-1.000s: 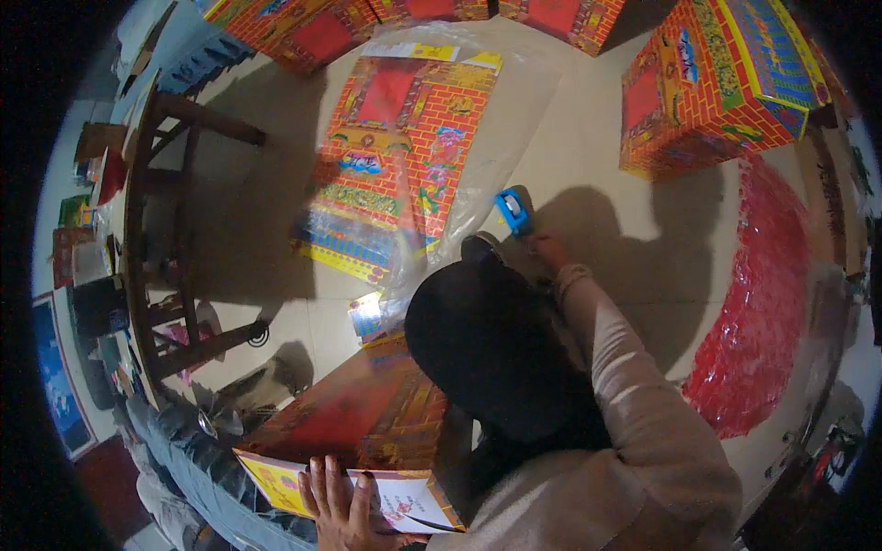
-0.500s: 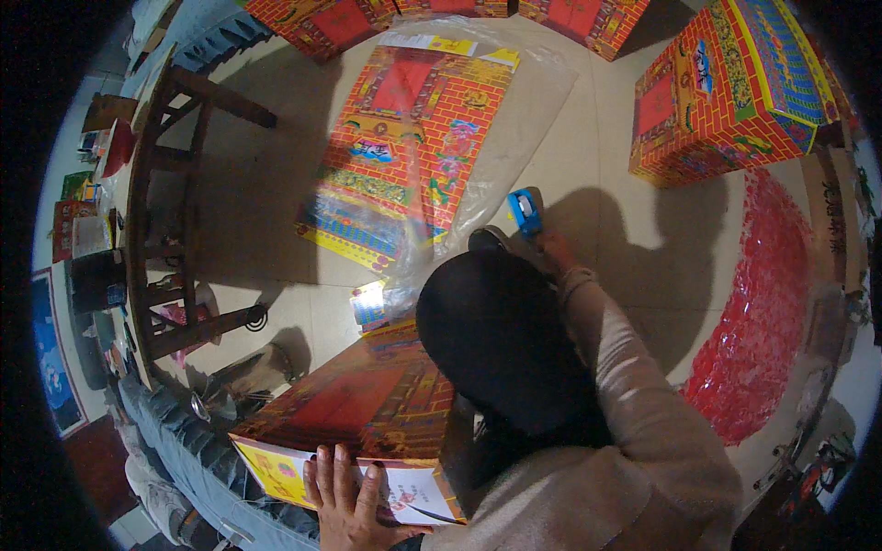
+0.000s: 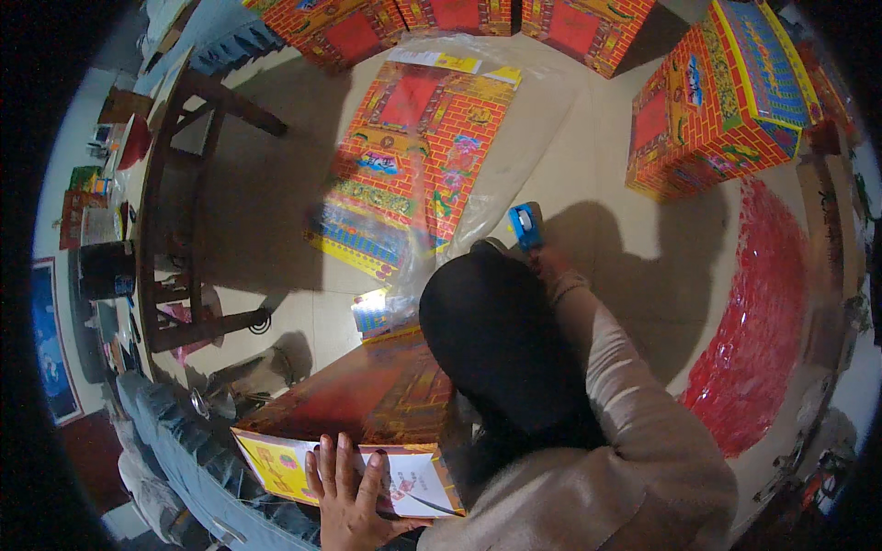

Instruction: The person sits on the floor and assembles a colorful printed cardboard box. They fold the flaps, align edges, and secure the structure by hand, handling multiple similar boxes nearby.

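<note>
My left hand (image 3: 347,496) lies with spread fingers on the white and yellow flap end of a printed cardboard box (image 3: 363,390). That box has a red door and brick pattern and leans between my legs. My right hand (image 3: 548,264) reaches forward past my dark-clad knee (image 3: 496,321), closed at the near end of a blue tape dispenser (image 3: 525,226) at floor level. Its fingertips are small and partly hidden. Ahead, flattened brick-patterned cartons (image 3: 404,156) lie on the floor, partly covered by clear plastic wrap (image 3: 482,202).
Several assembled boxes (image 3: 588,32) stand along the far side, with another box (image 3: 707,110) at the right. A red shiny plastic sheet or bag (image 3: 749,340) lies below it. On the left are a dark wooden table frame (image 3: 197,211) and grey-blue ruffled fabric (image 3: 188,450).
The whole view has tilted slightly, so the floor things sit a little lower. My right hand is slightly closer against the tape dispenser. My left hand stays on the box flap.
</note>
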`<control>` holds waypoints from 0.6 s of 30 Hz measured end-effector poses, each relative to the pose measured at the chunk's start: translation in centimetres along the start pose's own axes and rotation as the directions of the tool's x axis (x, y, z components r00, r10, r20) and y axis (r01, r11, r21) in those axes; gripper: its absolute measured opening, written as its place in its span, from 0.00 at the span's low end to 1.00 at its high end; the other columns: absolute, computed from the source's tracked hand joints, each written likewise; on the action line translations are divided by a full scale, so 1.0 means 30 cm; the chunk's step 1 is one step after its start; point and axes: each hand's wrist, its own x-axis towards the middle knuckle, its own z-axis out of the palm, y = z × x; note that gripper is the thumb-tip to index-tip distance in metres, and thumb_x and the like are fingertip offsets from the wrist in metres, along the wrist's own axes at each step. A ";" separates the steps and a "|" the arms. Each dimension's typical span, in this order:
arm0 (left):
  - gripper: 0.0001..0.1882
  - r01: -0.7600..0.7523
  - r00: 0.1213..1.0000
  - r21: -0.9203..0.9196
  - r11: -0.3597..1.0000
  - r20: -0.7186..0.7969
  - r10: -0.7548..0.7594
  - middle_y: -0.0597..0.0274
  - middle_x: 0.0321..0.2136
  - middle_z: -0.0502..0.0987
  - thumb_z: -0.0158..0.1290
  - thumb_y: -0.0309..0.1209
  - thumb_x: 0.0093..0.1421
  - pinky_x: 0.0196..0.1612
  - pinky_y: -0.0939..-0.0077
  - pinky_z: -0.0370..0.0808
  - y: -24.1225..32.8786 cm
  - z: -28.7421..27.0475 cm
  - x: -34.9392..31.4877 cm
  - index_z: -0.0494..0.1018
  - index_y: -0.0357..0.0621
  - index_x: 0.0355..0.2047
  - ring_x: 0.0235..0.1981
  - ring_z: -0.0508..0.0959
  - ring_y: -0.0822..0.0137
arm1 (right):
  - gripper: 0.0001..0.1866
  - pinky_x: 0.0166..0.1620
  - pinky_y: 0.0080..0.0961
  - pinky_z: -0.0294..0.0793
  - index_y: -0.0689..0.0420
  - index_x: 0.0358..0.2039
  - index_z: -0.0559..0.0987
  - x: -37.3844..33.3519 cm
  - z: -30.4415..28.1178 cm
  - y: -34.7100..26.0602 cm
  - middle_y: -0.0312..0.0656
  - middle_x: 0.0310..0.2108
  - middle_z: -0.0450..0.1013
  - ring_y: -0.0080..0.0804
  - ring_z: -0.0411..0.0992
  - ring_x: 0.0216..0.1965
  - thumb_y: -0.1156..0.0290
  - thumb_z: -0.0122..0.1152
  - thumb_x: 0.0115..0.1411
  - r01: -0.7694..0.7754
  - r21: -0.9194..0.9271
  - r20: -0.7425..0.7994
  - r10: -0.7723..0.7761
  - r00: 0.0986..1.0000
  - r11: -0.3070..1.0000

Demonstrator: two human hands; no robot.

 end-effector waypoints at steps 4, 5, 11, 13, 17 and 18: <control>0.67 -0.001 0.998 0.007 1.000 0.060 0.001 0.32 0.72 0.52 0.62 0.77 0.37 0.72 0.30 0.44 -0.018 0.009 0.017 0.60 0.49 0.70 0.74 0.51 0.31 | 0.04 0.29 0.35 0.69 0.53 0.31 0.82 0.002 -0.038 0.040 0.39 0.27 0.74 0.31 0.68 0.23 0.68 0.63 0.60 -0.078 0.200 0.027 0.074 0.997 0.977; 0.65 0.023 0.996 0.021 1.000 0.089 -0.025 0.31 0.72 0.53 0.63 0.77 0.36 0.72 0.31 0.43 -0.017 0.020 -0.008 0.63 0.49 0.68 0.73 0.52 0.31 | 0.04 0.30 0.35 0.71 0.54 0.32 0.82 -0.041 0.014 0.033 0.39 0.28 0.75 0.32 0.70 0.25 0.69 0.63 0.59 -0.050 0.114 0.042 0.045 0.998 0.992; 0.64 -0.127 0.991 -0.041 0.991 -0.047 0.126 0.39 0.75 0.48 0.55 0.76 0.48 0.75 0.35 0.43 -0.008 -0.026 0.065 0.54 0.46 0.75 0.76 0.47 0.37 | 0.09 0.43 0.41 0.79 0.57 0.34 0.87 -0.001 -0.043 0.066 0.50 0.36 0.81 0.48 0.80 0.37 0.69 0.65 0.55 0.179 -0.748 -0.015 -0.286 0.958 0.639; 0.65 -0.115 0.993 -0.037 0.993 -0.040 0.114 0.39 0.75 0.48 0.56 0.75 0.47 0.75 0.35 0.43 -0.003 -0.023 0.058 0.54 0.45 0.75 0.76 0.47 0.37 | 0.10 0.45 0.44 0.80 0.56 0.34 0.88 -0.001 -0.016 0.045 0.54 0.37 0.81 0.55 0.81 0.40 0.68 0.66 0.54 0.196 -0.814 0.055 -0.263 0.963 0.547; 0.65 -0.140 0.989 -0.035 0.990 -0.062 0.138 0.39 0.75 0.49 0.56 0.76 0.48 0.74 0.35 0.43 -0.010 -0.017 0.059 0.54 0.45 0.75 0.76 0.47 0.37 | 0.11 0.46 0.47 0.80 0.56 0.36 0.87 0.035 -0.048 0.045 0.58 0.39 0.81 0.60 0.80 0.43 0.65 0.66 0.56 0.244 -0.953 0.177 -0.323 0.930 0.180; 0.65 -0.143 0.988 -0.033 0.989 -0.068 0.140 0.39 0.75 0.49 0.56 0.76 0.48 0.74 0.35 0.43 -0.013 -0.014 0.058 0.54 0.45 0.75 0.76 0.47 0.37 | 0.12 0.46 0.48 0.79 0.57 0.37 0.87 0.042 -0.040 0.046 0.58 0.39 0.81 0.60 0.80 0.43 0.64 0.66 0.57 0.213 -0.955 0.136 -0.335 0.932 0.205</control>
